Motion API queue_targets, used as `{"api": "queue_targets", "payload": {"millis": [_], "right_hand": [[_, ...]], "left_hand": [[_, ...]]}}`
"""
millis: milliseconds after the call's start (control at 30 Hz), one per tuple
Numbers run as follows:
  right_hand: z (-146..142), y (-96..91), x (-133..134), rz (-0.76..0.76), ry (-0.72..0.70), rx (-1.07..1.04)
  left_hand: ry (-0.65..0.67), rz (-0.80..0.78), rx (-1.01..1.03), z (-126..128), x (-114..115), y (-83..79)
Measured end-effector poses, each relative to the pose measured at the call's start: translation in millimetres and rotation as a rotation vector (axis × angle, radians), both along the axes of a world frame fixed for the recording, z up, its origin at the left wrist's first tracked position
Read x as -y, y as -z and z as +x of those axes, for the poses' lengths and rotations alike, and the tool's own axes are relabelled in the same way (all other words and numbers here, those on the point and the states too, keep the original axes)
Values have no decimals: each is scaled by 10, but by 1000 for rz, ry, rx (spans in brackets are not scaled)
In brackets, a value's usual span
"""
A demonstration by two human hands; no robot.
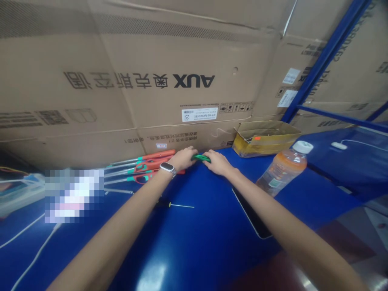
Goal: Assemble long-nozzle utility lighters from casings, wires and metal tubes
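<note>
Both of my hands reach forward to the back of the blue table. My left hand (182,158), with a watch band at the wrist, is closed on the left end of a small green object (200,157). Its right end sits in the closed fingers of my right hand (218,162). The object looks smooth and slightly curved; its kind is not clear, and my fingers cover both ends. Just left of my left hand lie several long-necked lighters (153,163), red with green parts and metal tubes. My left wrist partly covers them.
A thin screwdriver (178,206) lies near my left forearm. Under my right forearm are a dark phone or tablet (251,214) and a bottle of orange drink (283,167). An open yellow-brown box (257,147) stands behind, before a large cardboard wall (151,52). White cables (33,258) run at left.
</note>
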State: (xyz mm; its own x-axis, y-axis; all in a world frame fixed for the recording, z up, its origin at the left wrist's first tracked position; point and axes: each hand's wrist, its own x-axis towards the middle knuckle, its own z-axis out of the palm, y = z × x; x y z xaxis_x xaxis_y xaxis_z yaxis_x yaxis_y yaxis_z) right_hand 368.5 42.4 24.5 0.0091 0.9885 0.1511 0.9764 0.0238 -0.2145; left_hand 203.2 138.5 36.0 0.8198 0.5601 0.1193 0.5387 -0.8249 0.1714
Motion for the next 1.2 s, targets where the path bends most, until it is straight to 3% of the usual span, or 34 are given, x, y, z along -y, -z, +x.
{"api": "queue_targets", "payload": {"millis": [67,133,200,267,367,433,533,667,733,867,967,1033,1200], "right_hand": [[-102,-50,153,88,-18,-52],[-266,-83,320,191,-28,-128],[-487,-95,477,266,-48,-217],[-747,-90,598,310,-88,-299],[-1148,-76,681,312,-164,-340],[-1384,-73,680,285,-199,-331],[-1653,-75,637,257,-251,-315],[-1848,-53,569,228,-329,-284],[-1878,-24,534,200,-377,-312],[-1801,40,454,58,-471,-674],[-1669,60,393,-156,-396,-1063],[-1589,62,359,-215,-337,-1238],[-1507,68,320,-229,-268,-1344]], "left_hand": [[15,2,93,-141,95,-71],[43,-27,374,-342,249,-125],[-39,-96,663,-583,452,-141],[-174,-349,889,-838,677,-123],[-253,-907,1066,-1205,975,-82],[-305,-1048,1176,-1427,1107,-73],[-359,-1083,1285,-1722,1198,-84],[-281,-1211,1370,-2002,1186,-61],[-304,-1209,1375,-2075,1152,-20],[-388,-1157,1351,-2131,1097,80],[-417,-1168,1315,-2138,1106,124],[-471,-1148,1303,-2132,1131,132],[-554,-1136,1327,-2089,1189,119]]}}
